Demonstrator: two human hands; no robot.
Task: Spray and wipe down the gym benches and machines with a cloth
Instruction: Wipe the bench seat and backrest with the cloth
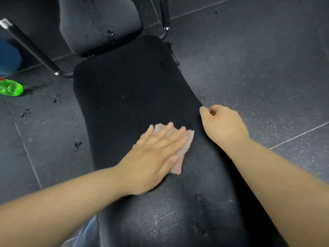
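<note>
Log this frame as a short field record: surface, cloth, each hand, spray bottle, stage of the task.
surface: long black padded bench, pale streaks near the camera
cloth: small pale pink cloth, flat on the bench
left hand: open palm pressing on the cloth
right hand: loosely curled at the bench's right edge, holding nothing visible
spray bottle: green translucent bottle lying on the dark speckled floor, left of the bench
stage: wiping

Bench pad: black, matt, finely grained, w/ pale dusty streaks toward 6 o'clock. Cloth: thin, pale pinkish, soft fabric. Floor: dark grey speckled rubber-like tiles, matt. Frame tube at 10 o'clock: black metal, slight sheen. Spray bottle: glossy translucent green plastic.
</note>
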